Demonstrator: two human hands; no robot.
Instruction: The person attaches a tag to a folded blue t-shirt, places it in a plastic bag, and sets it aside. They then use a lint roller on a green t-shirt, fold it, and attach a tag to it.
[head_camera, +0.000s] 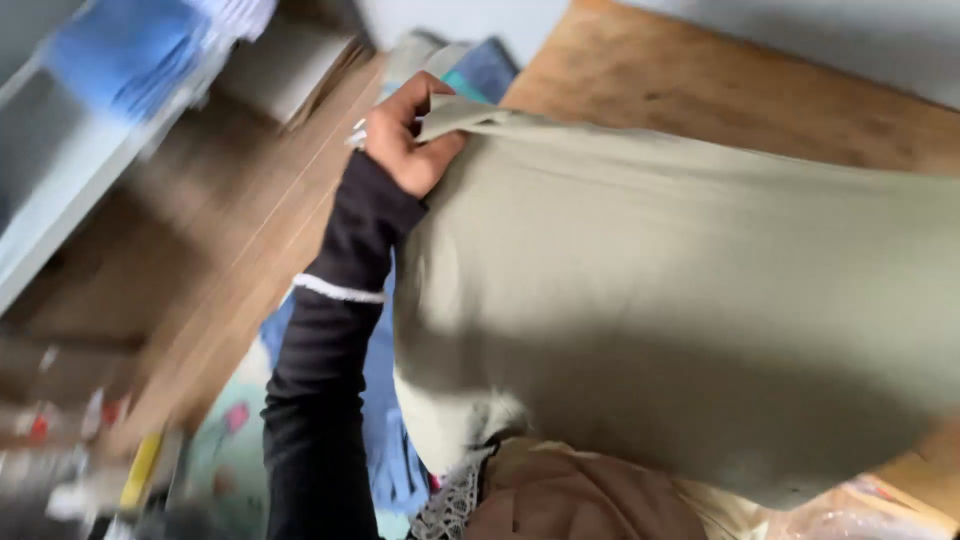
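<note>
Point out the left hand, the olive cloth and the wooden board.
left hand (405, 140), head view, on the back of the hand.
olive cloth (680, 300), head view, on its flat middle.
wooden board (700, 80), head view, on its bare top surface.

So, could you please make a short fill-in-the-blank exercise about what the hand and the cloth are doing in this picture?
1. The left hand grips the ____ of the large olive-green cloth.
2. The sleeve on that arm is ____ in colour.
3. The cloth hangs in front of a ____ wooden board.
4. Beneath the arm lies a piece of ____ fabric.

Missing words: corner; black; brown; blue
</note>
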